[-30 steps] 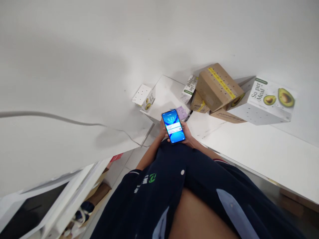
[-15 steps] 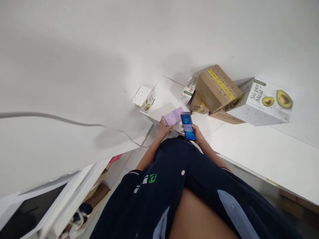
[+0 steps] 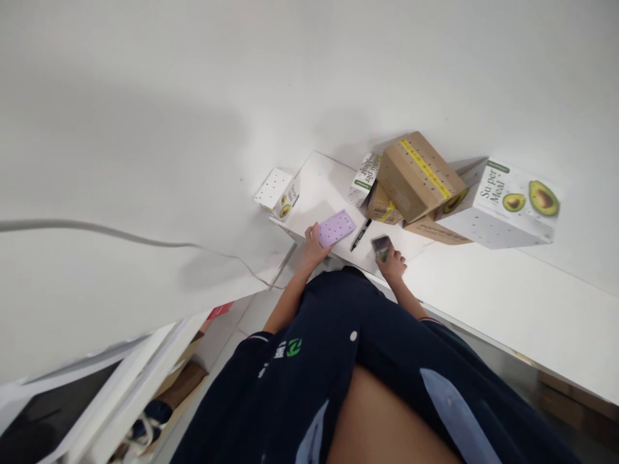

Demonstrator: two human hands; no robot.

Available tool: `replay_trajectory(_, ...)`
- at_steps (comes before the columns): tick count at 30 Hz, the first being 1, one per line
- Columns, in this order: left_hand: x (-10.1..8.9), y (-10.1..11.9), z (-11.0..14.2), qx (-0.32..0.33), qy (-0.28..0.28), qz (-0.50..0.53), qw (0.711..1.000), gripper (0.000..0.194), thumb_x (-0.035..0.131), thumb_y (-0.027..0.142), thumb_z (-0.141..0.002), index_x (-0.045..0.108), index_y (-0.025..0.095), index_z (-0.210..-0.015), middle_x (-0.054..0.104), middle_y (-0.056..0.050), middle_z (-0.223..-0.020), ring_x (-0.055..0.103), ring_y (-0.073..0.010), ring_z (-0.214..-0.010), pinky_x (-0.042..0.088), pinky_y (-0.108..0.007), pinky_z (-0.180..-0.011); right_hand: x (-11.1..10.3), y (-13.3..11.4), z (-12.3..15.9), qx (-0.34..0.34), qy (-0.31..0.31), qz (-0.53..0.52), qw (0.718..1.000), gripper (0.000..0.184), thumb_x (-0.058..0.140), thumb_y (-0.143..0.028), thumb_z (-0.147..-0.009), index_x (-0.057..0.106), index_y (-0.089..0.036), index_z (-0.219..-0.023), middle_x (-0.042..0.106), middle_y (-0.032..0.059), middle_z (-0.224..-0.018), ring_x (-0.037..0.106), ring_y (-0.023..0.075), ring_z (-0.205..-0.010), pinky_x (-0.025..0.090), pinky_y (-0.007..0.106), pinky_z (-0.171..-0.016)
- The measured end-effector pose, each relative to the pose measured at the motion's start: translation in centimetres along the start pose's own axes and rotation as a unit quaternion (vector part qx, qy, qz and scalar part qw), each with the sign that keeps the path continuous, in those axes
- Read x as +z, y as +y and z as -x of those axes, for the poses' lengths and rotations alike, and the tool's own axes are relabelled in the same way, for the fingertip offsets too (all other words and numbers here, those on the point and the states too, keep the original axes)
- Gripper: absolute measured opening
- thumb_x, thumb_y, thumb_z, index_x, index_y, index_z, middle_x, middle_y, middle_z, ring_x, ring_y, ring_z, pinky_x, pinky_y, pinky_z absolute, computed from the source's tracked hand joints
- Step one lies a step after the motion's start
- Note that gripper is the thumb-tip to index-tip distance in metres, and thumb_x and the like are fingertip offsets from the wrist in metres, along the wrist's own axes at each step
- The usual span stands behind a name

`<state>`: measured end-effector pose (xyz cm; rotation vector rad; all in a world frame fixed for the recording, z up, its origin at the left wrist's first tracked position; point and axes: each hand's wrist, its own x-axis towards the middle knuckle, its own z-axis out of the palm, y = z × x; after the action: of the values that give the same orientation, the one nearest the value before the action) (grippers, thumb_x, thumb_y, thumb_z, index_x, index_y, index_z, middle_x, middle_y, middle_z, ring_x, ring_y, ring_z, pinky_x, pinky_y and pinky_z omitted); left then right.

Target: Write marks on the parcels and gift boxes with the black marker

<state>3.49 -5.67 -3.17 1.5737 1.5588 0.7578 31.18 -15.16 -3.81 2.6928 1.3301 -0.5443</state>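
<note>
My left hand (image 3: 315,249) is closed on the near left end of a light-purple box (image 3: 335,228) with dark dots, at the white tabletop's left part. A small pale marking shows near the box's far right end. My right hand (image 3: 394,264) grips a phone (image 3: 382,245) low over the tabletop, fingers curled about its near end. The phone's visible face looks dark with a greenish patch. Between the two hands, a black marker pen (image 3: 360,235) lies slantwise on the table, touched by neither.
A white avocado-print box (image 3: 276,193) stands at the table's left corner. Along the wall are a smaller white box (image 3: 363,180), a taped brown carton (image 3: 420,174) resting on others, and a large white carton (image 3: 517,200). A grey cable (image 3: 145,240) hangs at left.
The phone has moved right and down toward the tabletop, and its lit blue screen no longer shows. The marker pen has come into view. My left hand keeps the purple box, now lying differently.
</note>
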Motion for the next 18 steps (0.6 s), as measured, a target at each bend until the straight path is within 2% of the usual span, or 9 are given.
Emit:
replay_trajectory(3,-1.0,-0.1,0.1,-0.039,0.065,-0.004,0.997,0.093,0.082,0.020,-0.067,0.038,0.023,-0.149,0.038,-0.017,-0.151,0.039,-0.0358,-0.147,0.043,-0.052,-0.119,0.0,-0.5,-0.5,0.009,-0.005,0.008,1.000,0.072,0.057,-0.049,-0.095,0.038,-0.017,-0.157,0.053,0.0204,-0.144,0.047,0.0394,-0.133,0.042,0.056,-0.107)
replay_trajectory(6,-1.7,0.2,-1.0,-0.083,0.119,-0.008,0.989,0.089,0.079,0.018,-0.071,0.037,0.022,-0.149,0.034,-0.019,-0.154,0.040,-0.0353,-0.147,0.043,-0.051,-0.120,-0.2,-1.2,-0.4,0.009,0.002,0.003,1.000,0.070,0.059,-0.048,-0.095,0.040,-0.019,-0.156,0.044,0.0206,-0.154,0.043,0.0392,-0.138,0.040,0.056,-0.109)
replay_trajectory(8,-1.9,0.7,-2.5,-0.103,0.133,-0.002,0.986,0.088,0.078,0.015,-0.071,0.036,0.022,-0.148,0.031,-0.019,-0.157,0.039,-0.0343,-0.148,0.041,-0.049,-0.121,-0.3,-1.6,-0.1,-0.009,0.018,-0.004,1.000,0.067,0.058,-0.047,-0.096,0.043,-0.020,-0.155,0.038,0.0198,-0.159,0.042,0.0383,-0.139,0.039,0.054,-0.110)
replay_trajectory(12,-1.6,2.0,-7.1,-0.106,0.137,0.022,0.985,0.087,0.078,0.009,-0.071,0.037,0.019,-0.147,0.027,-0.020,-0.160,0.036,-0.0322,-0.150,0.038,-0.044,-0.124,-0.6,-2.3,1.1,-0.048,0.047,-0.015,0.998,0.056,0.053,-0.042,-0.099,0.049,-0.021,-0.151,0.041,0.0186,-0.158,0.044,0.0363,-0.138,0.042,0.051,-0.108)
replay_trajectory(15,-0.6,3.1,-11.0,-0.093,0.122,0.043,0.987,0.089,0.080,0.008,-0.069,0.038,0.018,-0.147,0.025,-0.021,-0.162,0.035,-0.0323,-0.152,0.037,-0.044,-0.124,-0.6,-2.2,1.9,-0.075,0.056,-0.024,0.995,0.052,0.051,-0.040,-0.100,0.055,-0.019,-0.147,0.044,0.0197,-0.156,0.046,0.0371,-0.136,0.044,0.049,-0.106)
replay_trajectory(18,0.7,4.4,-14.3,-0.046,0.086,0.090,0.991,0.093,0.082,0.013,-0.068,0.038,0.018,-0.149,0.024,-0.022,-0.163,0.030,-0.0334,-0.155,0.036,-0.045,-0.125,-0.6,-2.0,2.5,-0.102,0.057,-0.027,0.993,0.051,0.050,-0.039,-0.100,0.056,-0.017,-0.146,0.046,0.0209,-0.154,0.049,0.0367,-0.134,0.044,0.049,-0.106)
